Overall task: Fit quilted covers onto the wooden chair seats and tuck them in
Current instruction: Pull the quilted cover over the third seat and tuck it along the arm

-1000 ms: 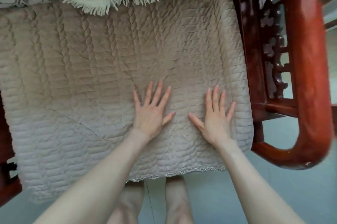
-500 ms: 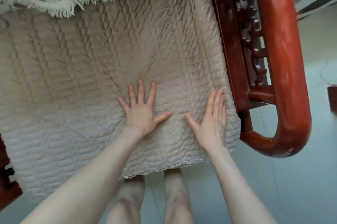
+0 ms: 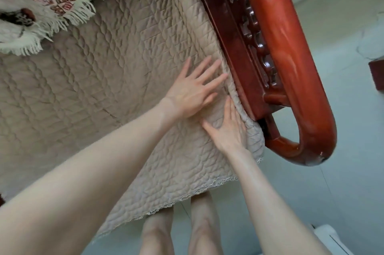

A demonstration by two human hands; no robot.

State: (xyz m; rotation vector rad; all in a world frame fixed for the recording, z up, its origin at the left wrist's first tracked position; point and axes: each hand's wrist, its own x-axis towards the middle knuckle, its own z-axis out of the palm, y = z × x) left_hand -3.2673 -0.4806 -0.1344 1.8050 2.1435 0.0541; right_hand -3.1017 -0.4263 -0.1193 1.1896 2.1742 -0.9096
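A beige quilted cover [image 3: 93,97] lies spread over the wooden chair seat, its lace-trimmed front edge hanging over the front. My left hand [image 3: 193,90] lies flat on the cover with straight, spread fingers, the fingertips close to the seat's right edge. My right hand [image 3: 230,128] presses flat just in front of it, fingers straight along the bunched fold of cover beside the red-brown carved armrest [image 3: 291,67]. The cover's right edge is pushed up against the armrest's lower rail.
A fringed white throw with a red-brown pattern [image 3: 41,5] hangs over the seat's back left. My bare legs [image 3: 180,227] stand on the pale floor [image 3: 342,171] in front of the seat. Another piece of dark red wood [image 3: 377,74] shows at the right edge.
Both hands slid right across the cover to the armrest side. The left hand now sits just behind the right one, and the cover's right edge is bunched against the armrest rail.
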